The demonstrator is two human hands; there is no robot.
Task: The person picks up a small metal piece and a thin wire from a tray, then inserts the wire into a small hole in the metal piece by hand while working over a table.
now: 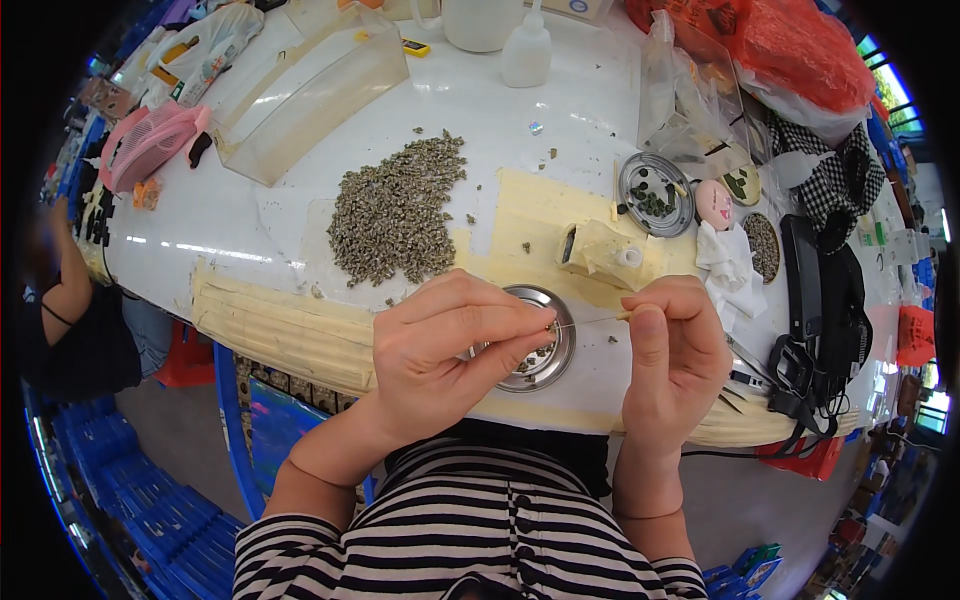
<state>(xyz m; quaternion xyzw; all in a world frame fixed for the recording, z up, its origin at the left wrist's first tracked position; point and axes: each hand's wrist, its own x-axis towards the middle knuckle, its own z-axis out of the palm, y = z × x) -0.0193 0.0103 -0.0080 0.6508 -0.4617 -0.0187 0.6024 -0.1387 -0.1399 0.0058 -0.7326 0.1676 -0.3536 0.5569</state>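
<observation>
My left hand [455,345] is closed in a pinch over a round metal dish [566,362], its fingertips on a small metal part [551,327]. My right hand [672,360] is closed on a thin needle-like tool [592,320] with a pale yellowish end. The tool's fine tip reaches left to the part at the left fingertips. A few small dark pieces lie in the dish below. Beyond my left hand a large heap of small metal parts [395,215] is spread on the white table. A tape-wrapped block [612,256] stands behind the dish.
At the right are a round tin [656,195] of dark pieces, a pink oval object [713,204], white tissue [730,265] and a black bag [838,320]. A clear tray [310,100], white bottle [527,52] and pink mesh basket [150,145] stand farther back. Another person's arm [65,275] shows at far left.
</observation>
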